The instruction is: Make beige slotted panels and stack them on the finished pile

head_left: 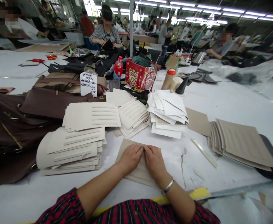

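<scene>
Before me on the white table lies a taupe flat panel (139,178), like card or leather, with its far corners showing past my hands. My left hand (131,157) rests on its left half, fingers bent and pressed together near the far edge. Against it, my right hand (155,160) grips the same edge from the right, a silver bracelet at the wrist. The fingertips of both hands nearly meet, and what lies beneath them is hidden. To the left stand stacked cream panels (73,152) with raised strips. Taupe ribbed panels (241,140) are fanned out at the right.
Dark brown leather bags (7,133) fill the left side. Beyond the stacks are white sheets (167,109), a handwritten card (88,84), a red-capped bottle (118,67) and a red patterned box (139,74). A pale flat strip (205,153) lies right. Co-workers (106,34) sit across the table.
</scene>
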`<state>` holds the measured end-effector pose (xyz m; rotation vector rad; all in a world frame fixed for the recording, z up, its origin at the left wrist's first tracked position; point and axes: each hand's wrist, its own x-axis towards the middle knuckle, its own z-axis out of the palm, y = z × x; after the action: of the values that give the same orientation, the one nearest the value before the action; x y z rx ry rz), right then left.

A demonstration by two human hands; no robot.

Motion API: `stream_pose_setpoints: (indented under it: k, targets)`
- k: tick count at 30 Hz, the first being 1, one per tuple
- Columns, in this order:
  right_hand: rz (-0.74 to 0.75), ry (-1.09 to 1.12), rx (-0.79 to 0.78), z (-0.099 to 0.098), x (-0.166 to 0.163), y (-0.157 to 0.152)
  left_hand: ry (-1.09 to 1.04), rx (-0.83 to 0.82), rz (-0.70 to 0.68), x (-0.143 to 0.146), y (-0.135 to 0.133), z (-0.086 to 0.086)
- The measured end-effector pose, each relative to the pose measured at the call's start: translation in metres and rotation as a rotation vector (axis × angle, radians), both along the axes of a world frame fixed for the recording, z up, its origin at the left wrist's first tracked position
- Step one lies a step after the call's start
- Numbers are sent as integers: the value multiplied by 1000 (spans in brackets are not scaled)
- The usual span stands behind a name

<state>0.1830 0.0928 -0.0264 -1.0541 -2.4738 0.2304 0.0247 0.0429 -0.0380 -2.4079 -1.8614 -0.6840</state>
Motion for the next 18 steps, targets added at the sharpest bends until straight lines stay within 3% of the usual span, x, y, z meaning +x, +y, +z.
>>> stream_pose_setpoints:
  k: [3, 6, 12, 18]
  targets:
    - [-8, -25, 0, -6, -10, 0, 0, -15, -9, 9, 6, -8]
    - [-64, -47, -2, -5, -8, 1, 4, -45, 53, -2, 4, -8]
    - [-96, -81, -4, -4, 26, 11, 35, -118, 80, -31, -3, 2]
    - [-67, -235, 85, -3, 57, 14, 83, -96, 157, -26, -8, 2]
